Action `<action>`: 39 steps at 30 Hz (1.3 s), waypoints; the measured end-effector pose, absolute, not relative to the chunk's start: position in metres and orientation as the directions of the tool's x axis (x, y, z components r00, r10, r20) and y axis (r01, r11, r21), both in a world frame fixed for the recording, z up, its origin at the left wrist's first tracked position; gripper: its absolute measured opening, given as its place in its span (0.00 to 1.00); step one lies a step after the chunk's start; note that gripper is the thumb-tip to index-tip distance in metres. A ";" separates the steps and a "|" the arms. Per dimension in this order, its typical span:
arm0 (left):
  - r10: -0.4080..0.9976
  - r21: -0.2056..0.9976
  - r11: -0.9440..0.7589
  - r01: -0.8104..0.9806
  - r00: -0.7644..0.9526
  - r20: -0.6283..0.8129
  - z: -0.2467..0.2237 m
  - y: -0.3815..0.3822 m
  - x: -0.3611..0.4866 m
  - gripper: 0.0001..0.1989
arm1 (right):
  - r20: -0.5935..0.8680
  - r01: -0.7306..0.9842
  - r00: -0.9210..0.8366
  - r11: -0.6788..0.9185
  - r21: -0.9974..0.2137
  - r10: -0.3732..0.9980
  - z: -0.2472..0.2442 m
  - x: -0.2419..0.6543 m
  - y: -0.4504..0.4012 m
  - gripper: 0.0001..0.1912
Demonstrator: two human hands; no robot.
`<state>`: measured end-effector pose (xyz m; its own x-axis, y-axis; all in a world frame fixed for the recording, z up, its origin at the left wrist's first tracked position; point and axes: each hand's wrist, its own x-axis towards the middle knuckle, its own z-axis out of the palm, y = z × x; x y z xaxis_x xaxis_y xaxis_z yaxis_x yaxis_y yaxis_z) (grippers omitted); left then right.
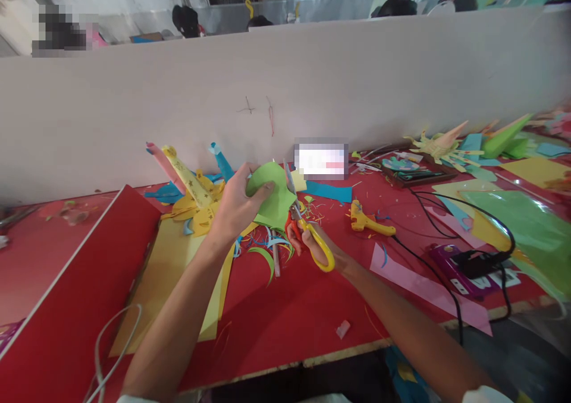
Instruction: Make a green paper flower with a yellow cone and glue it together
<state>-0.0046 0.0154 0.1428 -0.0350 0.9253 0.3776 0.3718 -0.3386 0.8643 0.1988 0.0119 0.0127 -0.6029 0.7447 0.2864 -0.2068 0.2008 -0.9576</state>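
Note:
My left hand (238, 204) pinches a green sheet of paper (279, 198), thumb on its face, and holds it up over the table. In my right hand (312, 242) are scissors (322, 251) with yellow and red handles; their blades are parted and point up at the sheet's right edge. Below the hands lie thin paper scraps, among them a curved green strip (266, 260). A yellow star-patterned paper cone (191, 180) stands behind my left hand, with a pink roll (166, 166) and a blue roll (222, 160) close by.
On the red table (285, 314), a yellow glue gun (370, 222) lies right of the scissors. Further right are a pink strip (423, 287), a purple power strip (464, 272) with black cables and a dark tray (414, 171). Yellow sheets (165, 278) lie beside a red divider (89, 272).

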 end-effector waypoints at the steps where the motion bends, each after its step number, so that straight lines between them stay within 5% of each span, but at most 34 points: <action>1: 0.928 0.869 -0.334 0.365 -0.035 0.371 0.143 0.015 -0.004 0.12 | 0.290 -0.205 -0.597 0.207 -0.957 0.748 0.013 0.199 0.012 0.39; 14: 0.970 0.957 -0.235 0.168 -0.029 0.243 0.142 0.012 0.008 0.12 | 0.295 -0.244 -0.582 0.183 -0.952 0.758 0.015 0.197 0.011 0.39; 39: 0.975 0.965 -0.223 0.139 0.032 0.221 0.134 0.011 0.015 0.12 | 0.203 -0.257 -0.535 0.072 -0.964 0.820 0.021 0.193 0.007 0.41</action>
<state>0.0153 0.0108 0.1338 0.0323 0.9748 0.2209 0.1392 -0.2233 0.9648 0.1934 0.0074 0.0214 -0.5351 0.8199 0.2035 -0.2566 0.0717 -0.9639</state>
